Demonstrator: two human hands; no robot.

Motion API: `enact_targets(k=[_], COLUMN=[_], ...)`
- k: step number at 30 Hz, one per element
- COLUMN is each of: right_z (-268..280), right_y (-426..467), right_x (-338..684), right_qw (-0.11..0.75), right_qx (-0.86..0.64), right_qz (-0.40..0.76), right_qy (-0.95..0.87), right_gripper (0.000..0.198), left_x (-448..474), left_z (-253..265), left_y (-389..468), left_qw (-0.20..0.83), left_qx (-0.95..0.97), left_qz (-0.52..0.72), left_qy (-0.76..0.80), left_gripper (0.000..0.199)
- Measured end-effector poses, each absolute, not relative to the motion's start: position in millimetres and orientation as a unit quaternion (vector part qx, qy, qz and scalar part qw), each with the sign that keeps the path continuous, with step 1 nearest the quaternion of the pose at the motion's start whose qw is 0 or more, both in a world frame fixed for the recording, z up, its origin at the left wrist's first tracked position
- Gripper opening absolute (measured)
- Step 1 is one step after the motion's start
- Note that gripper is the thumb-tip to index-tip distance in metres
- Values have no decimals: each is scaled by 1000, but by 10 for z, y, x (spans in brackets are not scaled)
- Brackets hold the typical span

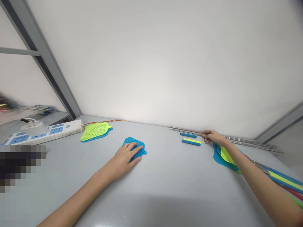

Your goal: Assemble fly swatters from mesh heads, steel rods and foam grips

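Observation:
My left hand (125, 160) lies flat, fingers spread, over a blue perforated fly swatter head (140, 152) on the table. The head's small stub points right, past my fingertips. At the back right, my right hand (211, 137) has its fingers pinched together at the thin metal rods (187, 130) along the wall. It appears to grip one rod, though the fingers partly hide the contact. Just left of that hand lie short handle tubes, a blue tube (188, 135) and a yellow tube (192, 141) against another blue one. Below my right wrist are stacked blue and yellow swatter heads (219, 157).
A yellow swatter head (96, 130) rests on a blue one at the left, beside a white power strip (56, 130) with a plug in it. Assembled swatters with coloured handles (286, 180) lie at the right edge. The white wall (151, 63) borders the table's back.

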State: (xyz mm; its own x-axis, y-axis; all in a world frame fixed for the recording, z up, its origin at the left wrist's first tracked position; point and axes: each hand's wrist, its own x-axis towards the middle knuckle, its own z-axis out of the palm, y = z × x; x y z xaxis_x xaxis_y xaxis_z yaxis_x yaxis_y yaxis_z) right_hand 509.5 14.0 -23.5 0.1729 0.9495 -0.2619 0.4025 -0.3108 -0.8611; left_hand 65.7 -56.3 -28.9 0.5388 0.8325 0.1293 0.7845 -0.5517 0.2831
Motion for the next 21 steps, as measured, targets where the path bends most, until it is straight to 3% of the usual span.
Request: enact_targets(k=[8, 21], right_z=[-207, -179], right_y=[138, 107], right_x=[5103, 5129], right_qw=[341, 361], right_qx=[-704, -698], right_qz=[416, 315], right_qy=[-464, -533], right_gripper=[5, 28], left_x=[661, 676], left_z=[-266, -239], left_y=[-579, -603], left_qw=[91, 88], left_qx=[875, 871], left_qz=[119, 102], left_qy=[461, 473], left_gripper=[39, 39])
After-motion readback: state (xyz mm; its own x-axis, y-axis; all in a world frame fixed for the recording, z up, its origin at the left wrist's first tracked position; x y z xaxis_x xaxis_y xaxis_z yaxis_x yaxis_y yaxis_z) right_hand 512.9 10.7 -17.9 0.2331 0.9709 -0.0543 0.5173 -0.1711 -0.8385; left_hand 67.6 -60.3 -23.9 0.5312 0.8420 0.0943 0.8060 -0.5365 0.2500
